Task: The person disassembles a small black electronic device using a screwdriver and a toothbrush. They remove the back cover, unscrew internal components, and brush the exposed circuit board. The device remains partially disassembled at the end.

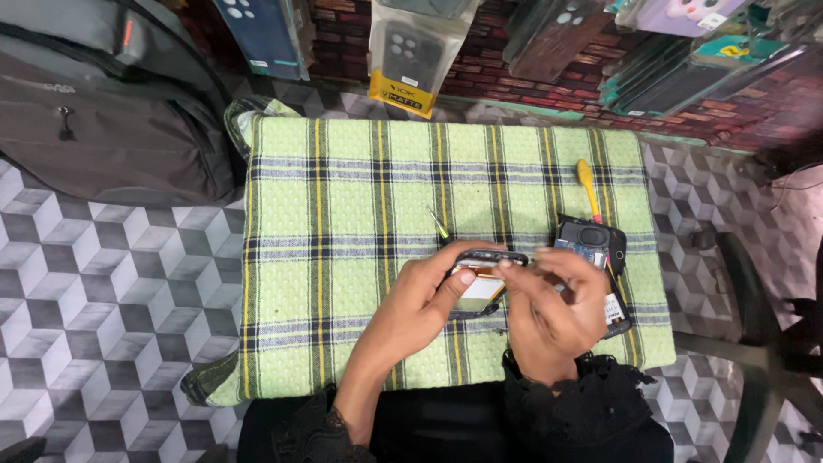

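Note:
Both my hands hold a dark phone frame [489,257] on edge above a green plaid cloth [343,214]. My left hand [429,296] grips its left end with the thumb pressed on the side. My right hand [549,304] pinches the top edge from the right. Beneath them a thin flat part [480,296] of the phone shows, partly hidden by my fingers. An opened phone body [591,244] with its camera block and circuit board exposed lies on the cloth just right of my right hand.
A yellow-handled screwdriver [588,189] lies at the cloth's right back. A small green-tipped tool [438,225] rests near the middle. A grey backpack [94,103] sits at the back left. Packaged phone cases [411,56] hang along the brick wall. The surface has a cube-pattern covering [111,283].

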